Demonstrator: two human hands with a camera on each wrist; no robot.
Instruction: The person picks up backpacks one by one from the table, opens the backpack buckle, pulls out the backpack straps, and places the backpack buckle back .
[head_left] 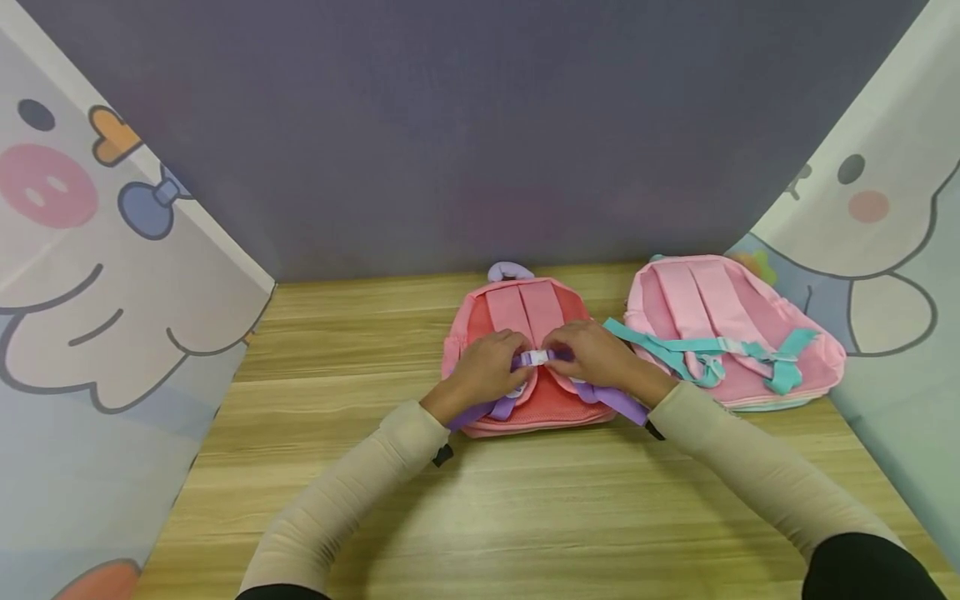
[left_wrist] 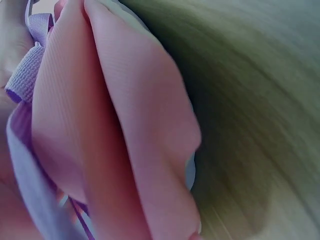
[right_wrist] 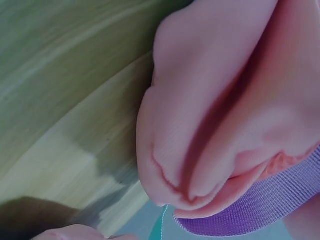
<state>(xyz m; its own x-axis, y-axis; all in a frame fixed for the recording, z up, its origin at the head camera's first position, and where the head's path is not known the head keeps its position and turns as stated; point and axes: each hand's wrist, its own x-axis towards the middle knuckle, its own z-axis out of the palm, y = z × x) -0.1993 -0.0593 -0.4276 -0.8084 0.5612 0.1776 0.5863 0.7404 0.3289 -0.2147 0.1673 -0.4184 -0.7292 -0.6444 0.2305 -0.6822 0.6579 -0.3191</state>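
Left hand [head_left: 486, 367] and right hand [head_left: 596, 357] each pinch the purple strap [head_left: 621, 403] at either end of a white buckle [head_left: 536, 357]. Whether the buckle is fully latched: cannot tell. Some fingertips and strap sections hidden under the hands. Both wrist views cut the hands off at the frame edge, filled mostly by blurred pink fabric.

Coral-pink backpack [head_left: 551, 408] lies beneath the hands, strap side up, lilac handle [head_left: 510, 271] toward the grey back wall [head_left: 487, 125]; lower corners partly covered by the wrists.

Just beside, on the right: paler pink backpack [head_left: 750, 317], turquoise straps [head_left: 660, 343] across it, one end close to the right hand; contact unclear. This backpack narrows the room toward the right wall panel [head_left: 896, 300].

Wooden tabletop [head_left: 337, 350] runs wide leftward to the left wall panel [head_left: 135, 317] and toward the person; near edge out of frame.
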